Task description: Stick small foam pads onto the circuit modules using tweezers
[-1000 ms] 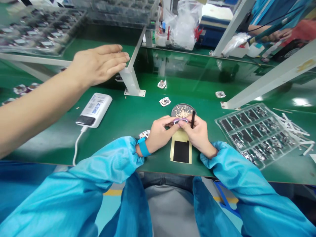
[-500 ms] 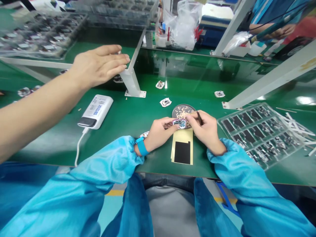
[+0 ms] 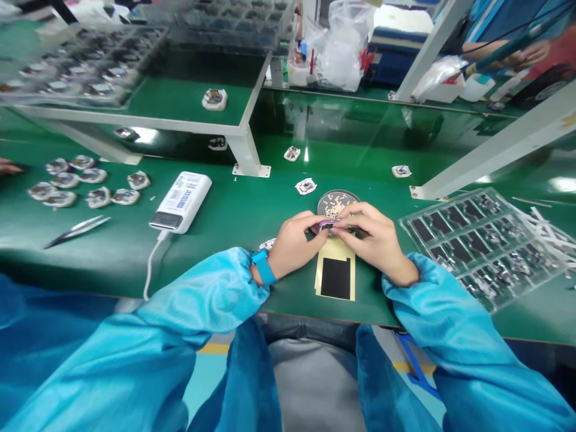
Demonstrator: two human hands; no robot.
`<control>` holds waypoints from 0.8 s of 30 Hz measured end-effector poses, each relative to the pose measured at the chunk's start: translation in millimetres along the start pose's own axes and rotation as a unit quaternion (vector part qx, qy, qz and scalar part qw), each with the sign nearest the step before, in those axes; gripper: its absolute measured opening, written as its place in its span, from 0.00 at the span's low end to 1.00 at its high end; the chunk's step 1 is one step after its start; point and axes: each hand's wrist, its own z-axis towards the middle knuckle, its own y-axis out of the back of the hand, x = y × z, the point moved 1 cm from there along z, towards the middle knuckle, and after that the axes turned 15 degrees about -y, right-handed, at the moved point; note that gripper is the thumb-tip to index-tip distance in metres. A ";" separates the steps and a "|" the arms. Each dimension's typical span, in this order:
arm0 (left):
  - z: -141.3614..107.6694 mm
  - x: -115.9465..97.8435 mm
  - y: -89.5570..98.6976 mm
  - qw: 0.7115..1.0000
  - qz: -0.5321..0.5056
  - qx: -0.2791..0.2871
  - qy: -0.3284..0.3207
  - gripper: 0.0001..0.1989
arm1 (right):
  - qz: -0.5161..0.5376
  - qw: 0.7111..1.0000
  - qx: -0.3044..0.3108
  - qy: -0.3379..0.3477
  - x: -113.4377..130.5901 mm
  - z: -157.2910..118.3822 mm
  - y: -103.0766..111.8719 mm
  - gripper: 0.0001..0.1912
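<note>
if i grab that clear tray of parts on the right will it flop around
The clear plastic tray looks thin, so it will probably flex if lifted by one edge. The small metal parts in it seem light and might shift if it tilts.

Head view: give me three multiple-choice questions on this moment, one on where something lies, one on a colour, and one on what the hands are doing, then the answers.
1. Where do the tweezers lie?
A. On the round mesh disc
B. On the green bench, left of the white power bank
C. Inside the clear tray

2. What colour is the wristband on the left wrist?
A. Red
B. White
C. Blue

3. What are the hands doing?
A. The left hand and right hand both grip one small part
B. Both lie flat and empty
C. Only the right hand holds something

Answers:
1. B, the tweezers lie on the bench beyond the power bank's left end.
2. C, the band shows blue.
3. A, the fingers of both hands meet on the small part.
</note>
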 end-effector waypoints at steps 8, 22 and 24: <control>-0.1 0.5 0.2 1.000 0.006 0.005 0.001 0.09 | -0.018 1.000 0.006 0.003 0.1 -0.1 -2.4 0.08; 1.3 2.3 4.3 0.998 0.055 0.037 0.007 0.10 | -0.094 0.993 0.075 -0.021 -0.9 -3.7 -4.0 0.08; 1.2 0.9 6.0 0.996 0.067 0.060 0.007 0.08 | -0.072 0.991 0.107 -0.037 0.0 -3.7 -4.5 0.08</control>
